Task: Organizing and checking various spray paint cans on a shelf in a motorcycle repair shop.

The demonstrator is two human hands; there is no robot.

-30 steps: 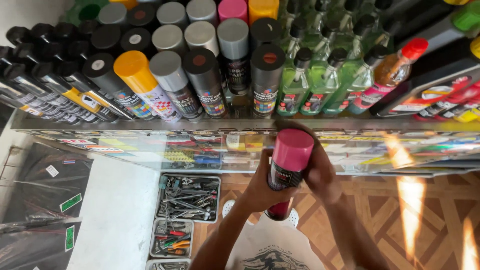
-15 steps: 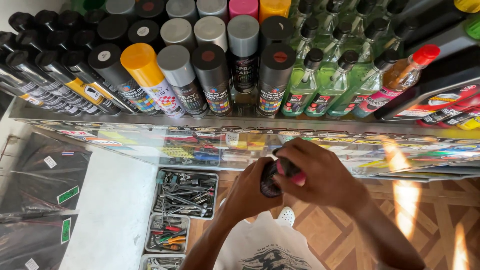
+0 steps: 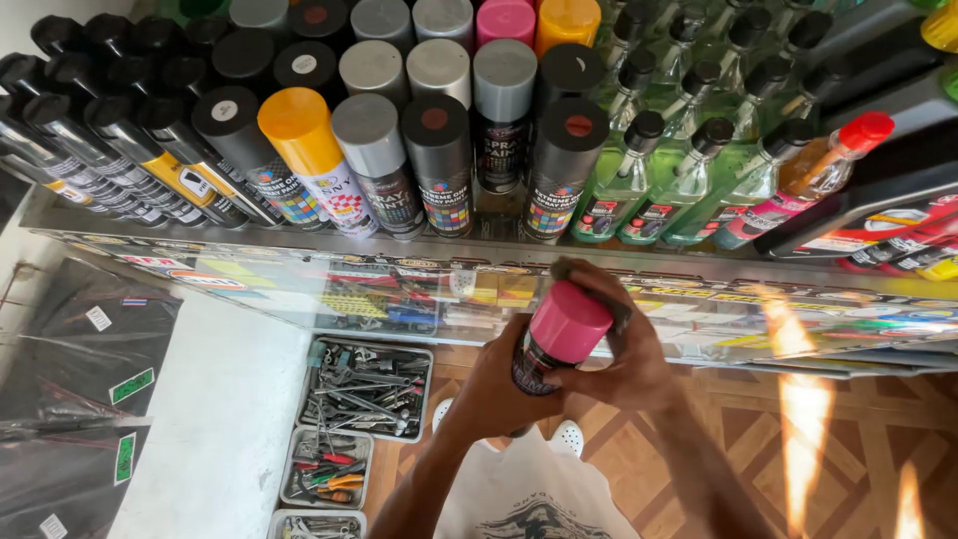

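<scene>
A spray can with a pink cap (image 3: pixel 561 329) is upright in front of the shelf, held between both hands. My left hand (image 3: pixel 496 384) wraps the dark body of the can from the left. From the right, my right hand (image 3: pixel 617 344) closes over the can, fingers curled around the pink cap. Just above the hands, a shelf (image 3: pixel 299 245) carries rows of spray cans (image 3: pixel 439 160) with grey, black, orange and pink caps.
Green spray bottles (image 3: pixel 654 180) and a red-capped bottle (image 3: pixel 818 170) stand at the shelf's right. Below are glass counter panels (image 3: pixel 399 294), metal trays of tools (image 3: pixel 364 389) on the floor, a white surface (image 3: pixel 215 419) and black plastic sheets (image 3: pixel 70 379) at left.
The pink-capped can was lowered and covered by both hands half a second ago; now it is upright again with the cap showing, right hand still on the cap.
</scene>
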